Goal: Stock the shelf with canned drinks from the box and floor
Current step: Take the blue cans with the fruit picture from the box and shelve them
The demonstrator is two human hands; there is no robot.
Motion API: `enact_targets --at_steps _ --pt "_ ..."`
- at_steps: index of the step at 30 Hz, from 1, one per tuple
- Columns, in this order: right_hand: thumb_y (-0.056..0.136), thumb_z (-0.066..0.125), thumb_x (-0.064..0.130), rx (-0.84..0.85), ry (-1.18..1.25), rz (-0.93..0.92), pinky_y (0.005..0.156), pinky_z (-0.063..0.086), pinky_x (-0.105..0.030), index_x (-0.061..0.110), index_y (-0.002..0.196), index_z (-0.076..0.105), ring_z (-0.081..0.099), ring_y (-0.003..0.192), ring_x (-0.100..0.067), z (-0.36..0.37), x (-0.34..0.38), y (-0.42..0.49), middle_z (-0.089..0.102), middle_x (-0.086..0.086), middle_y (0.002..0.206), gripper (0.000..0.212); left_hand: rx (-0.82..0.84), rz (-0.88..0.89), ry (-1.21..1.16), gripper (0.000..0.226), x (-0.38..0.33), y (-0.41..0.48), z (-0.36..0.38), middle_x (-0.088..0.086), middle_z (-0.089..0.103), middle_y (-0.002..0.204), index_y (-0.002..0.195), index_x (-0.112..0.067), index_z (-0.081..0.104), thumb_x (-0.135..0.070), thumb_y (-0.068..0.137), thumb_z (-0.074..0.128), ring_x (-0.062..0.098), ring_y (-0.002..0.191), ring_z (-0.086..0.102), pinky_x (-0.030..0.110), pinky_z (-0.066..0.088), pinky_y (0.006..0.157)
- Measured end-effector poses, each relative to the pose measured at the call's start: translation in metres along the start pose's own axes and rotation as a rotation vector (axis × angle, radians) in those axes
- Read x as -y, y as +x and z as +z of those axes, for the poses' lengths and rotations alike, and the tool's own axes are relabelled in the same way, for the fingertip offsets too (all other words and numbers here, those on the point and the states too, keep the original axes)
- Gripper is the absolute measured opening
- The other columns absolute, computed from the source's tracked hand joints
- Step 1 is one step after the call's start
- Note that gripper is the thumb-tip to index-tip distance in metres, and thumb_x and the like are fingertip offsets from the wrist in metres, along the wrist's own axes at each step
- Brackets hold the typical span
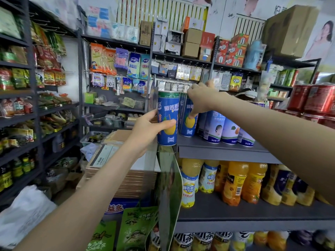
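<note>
My left hand grips a tall blue can with a yellow fruit picture, upright in the air just off the left end of the grey top shelf. My right hand grips a second blue can from above, thumb on its front; this can stands on the shelf at the left end of the row. To its right stand several blue-and-white cans.
Orange and yellow juice bottles fill the shelf below. Red cans are stacked at the right. A green hanging poster sits at the shelf's left end. Snack racks line the left wall, with stacked cartons on the floor behind.
</note>
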State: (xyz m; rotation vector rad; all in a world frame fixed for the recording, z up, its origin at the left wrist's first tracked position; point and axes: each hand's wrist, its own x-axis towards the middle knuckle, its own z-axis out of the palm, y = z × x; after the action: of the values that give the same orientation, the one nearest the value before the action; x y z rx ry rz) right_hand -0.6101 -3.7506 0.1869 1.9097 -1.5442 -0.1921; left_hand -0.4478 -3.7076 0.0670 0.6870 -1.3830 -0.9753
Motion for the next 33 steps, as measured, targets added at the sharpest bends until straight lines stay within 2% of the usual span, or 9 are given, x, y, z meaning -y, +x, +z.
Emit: enact_targets --at_steps 5,9,12,17,20,24,26,29,33 --pt "0.079 0.063 0.056 -0.023 0.161 0.005 0.111 0.010 -0.052 0.013 0.143 0.030 0.038 0.130 -0.031 -0.009 -0.013 -0.007 0.048 -0.009 0.135 0.083 0.042 0.047 0.044 0.029 -0.005 0.006 0.021 -0.007 0.073 0.092 0.105 -0.019 0.066 -0.007 0.079 0.072 0.005 0.082 0.068 0.019 0.053 0.071" --pt "0.094 0.050 0.042 -0.165 0.347 0.074 0.110 0.014 -0.046 0.015 0.138 0.041 0.041 0.129 -0.027 -0.013 -0.041 -0.023 0.052 -0.009 0.135 0.053 0.067 0.063 0.122 0.033 -0.007 0.014 0.045 -0.005 0.070 0.095 0.106 -0.018 0.062 -0.004 0.078 0.072 0.002 0.081 0.066 0.018 0.053 0.077" --pt "0.095 0.046 0.045 -0.124 0.384 0.071 0.110 0.013 -0.045 0.020 0.139 0.043 0.041 0.129 -0.024 -0.005 -0.057 -0.044 0.051 -0.003 0.137 0.051 0.063 0.038 0.171 0.033 -0.002 0.020 0.058 0.000 0.068 0.101 0.103 -0.021 0.060 -0.004 0.079 0.072 0.015 0.094 0.064 0.033 0.051 0.090" --pt "0.093 0.053 0.039 -0.116 0.395 0.037 0.106 0.016 -0.039 0.024 0.137 0.047 0.043 0.125 -0.025 0.012 -0.063 -0.065 0.059 -0.001 0.126 0.047 0.016 0.011 0.228 0.039 0.007 0.028 0.070 0.003 0.066 0.111 0.115 -0.013 0.057 -0.008 0.080 0.072 0.017 0.098 0.062 0.042 0.048 0.097" --pt "0.093 0.055 0.035 -0.156 0.437 0.041 0.104 0.019 -0.039 0.024 0.135 0.050 0.046 0.121 -0.025 0.019 -0.063 -0.067 0.061 -0.003 0.122 0.044 -0.007 0.008 0.362 0.056 0.009 0.029 0.072 0.003 0.063 0.118 0.127 -0.013 0.048 -0.020 0.079 0.075 0.017 0.103 0.061 0.041 0.049 0.095" --pt "0.092 0.058 0.033 -0.164 0.513 0.051 0.104 0.030 -0.040 0.022 0.136 0.049 0.051 0.117 -0.026 0.022 -0.063 -0.067 0.060 -0.004 0.126 0.046 -0.067 0.061 0.665 0.056 0.006 0.028 0.075 0.005 0.057 0.119 0.131 -0.022 0.049 -0.037 0.081 0.070 0.020 0.104 0.057 0.030 0.045 0.089" --pt "0.091 0.059 0.031 -0.169 0.565 0.038 0.096 0.038 -0.035 0.023 0.137 0.049 0.056 0.106 -0.022 0.021 -0.064 -0.070 0.060 -0.004 0.128 0.047 -0.081 0.056 0.745 0.058 0.003 0.027 0.078 0.005 0.057 0.119 0.134 -0.020 0.048 -0.039 0.083 0.068 0.021 0.105 0.056 0.025 0.041 0.084" --pt "0.091 0.059 0.029 -0.172 0.611 0.021 0.080 0.035 -0.026 0.024 0.137 0.049 0.052 0.079 -0.012 0.021 -0.066 -0.074 0.059 -0.005 0.130 0.048 -0.093 0.040 0.709 0.052 0.002 0.025 0.086 0.005 0.063 0.117 0.129 -0.013 0.050 -0.033 0.084 0.068 0.021 0.102 0.059 0.029 0.046 0.083" --pt "0.091 0.058 0.033 -0.166 0.590 0.035 0.106 0.030 -0.040 0.025 0.139 0.045 0.051 0.117 -0.025 0.027 -0.066 -0.070 0.057 -0.006 0.132 0.050 -0.143 0.036 0.677 0.048 0.004 0.023 0.095 0.007 0.062 0.116 0.123 -0.009 0.048 -0.030 0.085 0.068 0.019 0.098 0.059 0.031 0.047 0.081"
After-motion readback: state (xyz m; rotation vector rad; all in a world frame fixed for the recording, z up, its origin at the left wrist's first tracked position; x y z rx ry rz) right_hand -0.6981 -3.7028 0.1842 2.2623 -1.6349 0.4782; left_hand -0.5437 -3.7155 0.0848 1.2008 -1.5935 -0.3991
